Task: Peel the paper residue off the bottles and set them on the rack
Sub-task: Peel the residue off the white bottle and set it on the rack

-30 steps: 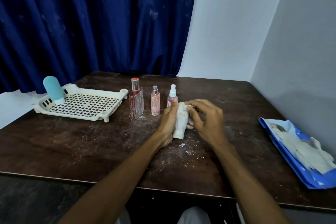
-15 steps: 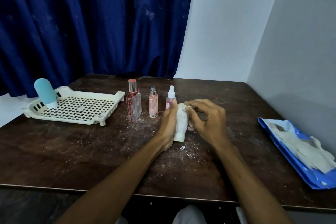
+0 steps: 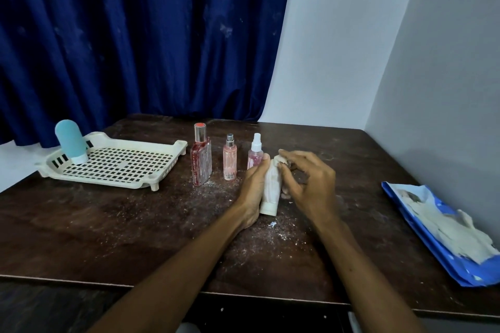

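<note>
At frame centre, the left hand (image 3: 253,190) grips a white, paper-crusted bottle (image 3: 271,189), cap end lowest, over a dusty dark wooden table (image 3: 108,224). The right hand (image 3: 308,186) pinches a ragged paper scrap (image 3: 281,165) at its top. A slotted cream plastic rack (image 3: 116,163) sits at centre left.

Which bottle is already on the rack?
The teal bottle, cap-down in the rack's far left corner. The other four are off it: three on the table, the white bottle in the left hand.
</note>
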